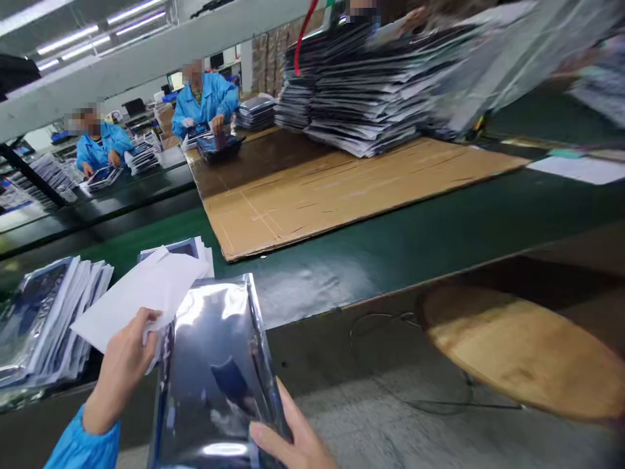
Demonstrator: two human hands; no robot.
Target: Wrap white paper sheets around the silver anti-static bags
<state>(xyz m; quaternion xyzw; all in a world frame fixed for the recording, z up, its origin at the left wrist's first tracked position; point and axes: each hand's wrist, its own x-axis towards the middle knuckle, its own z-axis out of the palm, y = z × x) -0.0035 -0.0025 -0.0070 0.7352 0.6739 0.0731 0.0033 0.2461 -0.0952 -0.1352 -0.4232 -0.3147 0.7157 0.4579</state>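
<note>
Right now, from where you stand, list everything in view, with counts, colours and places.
Foil bag: 1, silver, held between the hands.
White paper sheets: count unclear, white, beside the bag's top edge.
Bag pile: 1, silver and white, on the bench left of the hands.
Cardboard sheet: 1, tan, on the green bench.
Package stack: 1, black and white, on the cardboard.
Co-workers: 2, blue smocks, at the far bench.
Round wooden top: 1, tan, lower right.
Left hand: 1, blue sleeve, gripping the paper.
Right hand: 1, on the bag's lower edge.
</note>
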